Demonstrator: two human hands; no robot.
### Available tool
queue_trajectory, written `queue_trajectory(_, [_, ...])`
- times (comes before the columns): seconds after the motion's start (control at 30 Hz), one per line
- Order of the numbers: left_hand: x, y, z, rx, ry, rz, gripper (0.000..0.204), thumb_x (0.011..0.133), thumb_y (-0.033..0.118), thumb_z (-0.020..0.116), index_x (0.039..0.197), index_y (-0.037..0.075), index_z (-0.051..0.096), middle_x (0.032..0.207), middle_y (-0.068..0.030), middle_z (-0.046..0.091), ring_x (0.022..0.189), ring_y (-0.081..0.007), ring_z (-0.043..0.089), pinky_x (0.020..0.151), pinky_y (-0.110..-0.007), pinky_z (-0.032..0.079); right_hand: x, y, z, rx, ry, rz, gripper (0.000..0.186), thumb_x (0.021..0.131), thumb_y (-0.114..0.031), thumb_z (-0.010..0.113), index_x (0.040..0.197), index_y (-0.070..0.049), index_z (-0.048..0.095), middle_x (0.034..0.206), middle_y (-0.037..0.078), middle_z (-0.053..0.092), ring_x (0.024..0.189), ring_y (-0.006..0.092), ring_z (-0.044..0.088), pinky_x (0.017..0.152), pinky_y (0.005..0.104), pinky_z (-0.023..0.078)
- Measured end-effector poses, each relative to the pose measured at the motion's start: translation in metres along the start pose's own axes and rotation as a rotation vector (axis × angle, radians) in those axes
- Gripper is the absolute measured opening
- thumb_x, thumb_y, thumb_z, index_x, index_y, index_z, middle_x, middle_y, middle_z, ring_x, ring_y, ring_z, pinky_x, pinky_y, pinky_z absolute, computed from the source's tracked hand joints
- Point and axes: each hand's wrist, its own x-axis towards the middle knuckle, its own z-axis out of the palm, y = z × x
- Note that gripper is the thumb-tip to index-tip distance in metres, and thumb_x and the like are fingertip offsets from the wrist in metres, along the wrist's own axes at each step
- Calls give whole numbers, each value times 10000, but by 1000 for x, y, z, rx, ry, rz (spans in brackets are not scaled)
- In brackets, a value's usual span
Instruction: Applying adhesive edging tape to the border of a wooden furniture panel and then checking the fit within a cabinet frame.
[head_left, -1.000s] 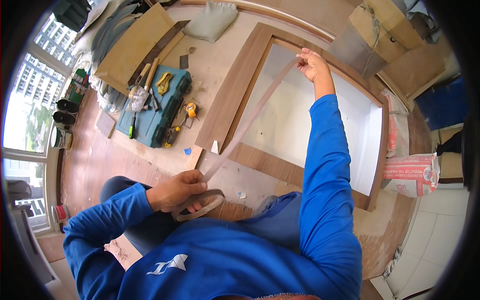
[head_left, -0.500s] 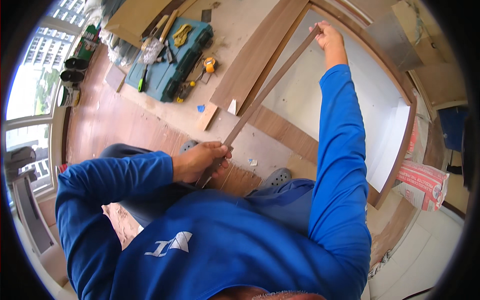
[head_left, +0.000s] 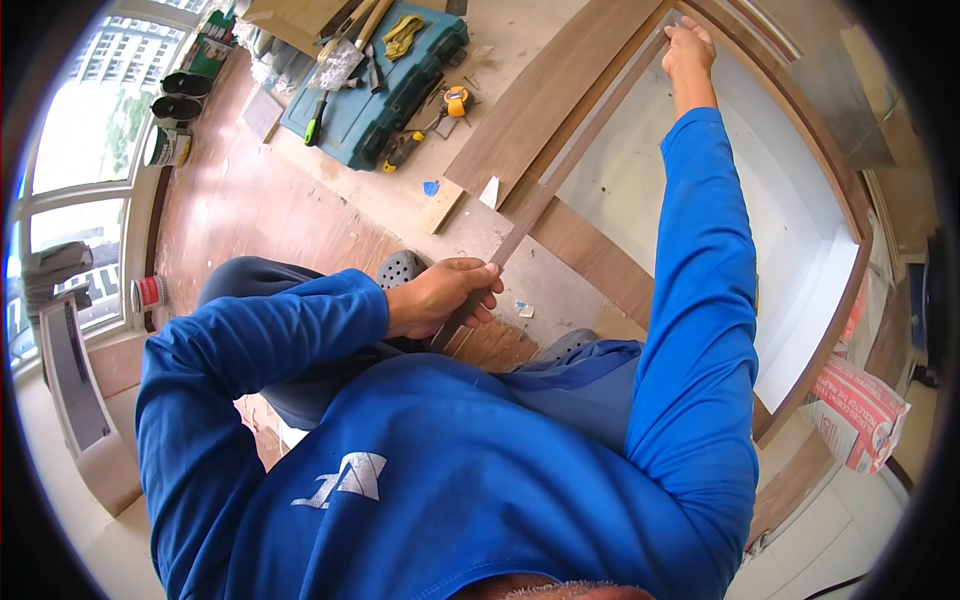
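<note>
My left hand (head_left: pixel 455 295) pinches a long, narrow brown strip (head_left: pixel 560 180), whose lower end runs down past my fingers. My right hand (head_left: pixel 688 50) grips its far end near the top corner of a shallow wood-framed box (head_left: pixel 860 215) with a white interior. The strip stretches diagonally along a wood-grain board (head_left: pixel 530 90) at the box's left side. A short pale wood offcut (head_left: pixel 442 208) lies beside that board, above my left hand.
A teal tool case (head_left: pixel 355 130) carries assorted tools, with a tape measure (head_left: pixel 458 100) beside it. Paint cans (head_left: pixel 165 148) stand by the windows at left. A red-and-white sack (head_left: pixel 850 410) lies right of the box. My legs and clogs (head_left: pixel 400 270) are below.
The view has shifted, so the room sits higher and farther right. My right hand has moved toward the box's top-left corner. The loop of strip below my left hand no longer shows.
</note>
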Motion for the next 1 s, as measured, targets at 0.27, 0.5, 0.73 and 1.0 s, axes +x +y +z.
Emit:
queue_trajectory(0.27, [8,14,-2,-8,10,96,275,1069,312,466,981,78,579,838,-28,583,681,-123,581,629,-270,502,-18,-8,12,81,86,-14,340,825,95,683,1124,-35,587,871,86,643,614,186,598,496,308,434])
queue_trajectory(0.5, [7,28,3,7,59,94,256,1060,296,473,953,86,575,820,-20,578,684,-131,556,620,-280,472,-22,-4,14,162,87,-1,281,846,25,706,1097,-38,595,805,58,626,575,161,558,502,334,423])
queue_trajectory(0.73, [14,31,-3,-16,39,91,261,1059,285,469,936,86,584,795,-28,594,656,-135,564,595,-285,471,-52,-18,6,141,14,210,254,884,-140,750,1045,-16,597,857,67,617,682,163,606,596,314,534])
queue_trajectory(1.0, [12,35,-5,-28,70,86,264,1048,300,487,931,84,584,789,-23,590,634,-126,550,568,-281,468,-83,-36,-3,-178,-353,257,242,878,-178,757,959,-13,600,813,62,596,682,174,611,605,343,585])
